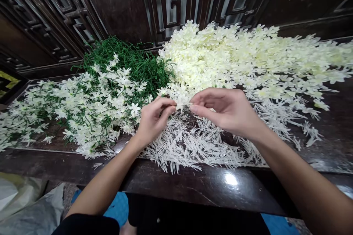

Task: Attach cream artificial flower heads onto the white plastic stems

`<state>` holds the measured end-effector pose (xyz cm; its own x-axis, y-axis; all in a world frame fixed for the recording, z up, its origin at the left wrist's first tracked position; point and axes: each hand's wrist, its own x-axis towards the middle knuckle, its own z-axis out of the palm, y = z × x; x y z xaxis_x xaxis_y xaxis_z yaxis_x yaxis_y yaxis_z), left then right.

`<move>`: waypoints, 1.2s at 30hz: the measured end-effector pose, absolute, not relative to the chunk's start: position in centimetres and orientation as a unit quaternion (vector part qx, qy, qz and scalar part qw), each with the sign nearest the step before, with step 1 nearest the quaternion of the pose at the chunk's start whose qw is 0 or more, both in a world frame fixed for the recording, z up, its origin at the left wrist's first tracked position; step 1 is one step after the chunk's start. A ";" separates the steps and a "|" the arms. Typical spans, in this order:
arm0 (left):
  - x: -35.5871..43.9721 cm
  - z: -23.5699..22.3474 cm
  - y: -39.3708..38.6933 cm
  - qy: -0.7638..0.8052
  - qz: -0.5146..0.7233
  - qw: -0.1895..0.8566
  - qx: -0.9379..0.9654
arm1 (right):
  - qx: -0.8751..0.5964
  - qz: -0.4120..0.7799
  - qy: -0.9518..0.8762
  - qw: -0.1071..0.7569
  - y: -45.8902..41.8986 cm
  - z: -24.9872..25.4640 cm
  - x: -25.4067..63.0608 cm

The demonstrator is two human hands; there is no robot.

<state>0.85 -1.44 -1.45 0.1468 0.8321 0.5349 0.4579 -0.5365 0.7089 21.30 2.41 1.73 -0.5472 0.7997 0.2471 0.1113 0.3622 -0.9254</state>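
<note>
My left hand pinches the left edge of a white artificial flower between thumb and finger. On the other side, the thumb and fingertips of my right hand close on the same flower's right edge. Just below both hands lies a spread of thin white plastic stamens. A heap of loose cream-white petal pieces rises behind the right hand. To the left is a pile of flowers on green stems, some of them near my left wrist.
A tangle of bare green stems sits at the back, against the carved dark wood panel. Everything lies on a glossy dark wooden bench. Pale plastic sacks are at the lower left, and something blue shows beneath the bench edge.
</note>
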 end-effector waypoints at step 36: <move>0.8 -1.5 -1.7 0.365 0.379 -0.099 0.844 | -0.299 0.636 -0.657 0.274 1.8 0.0 19.9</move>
<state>0.75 -1.67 -1.46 0.4459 0.5415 0.7127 0.6923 -0.7134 0.1089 19.88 1.83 -0.05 -0.6711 0.7411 -0.0208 0.0454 0.0130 -0.9989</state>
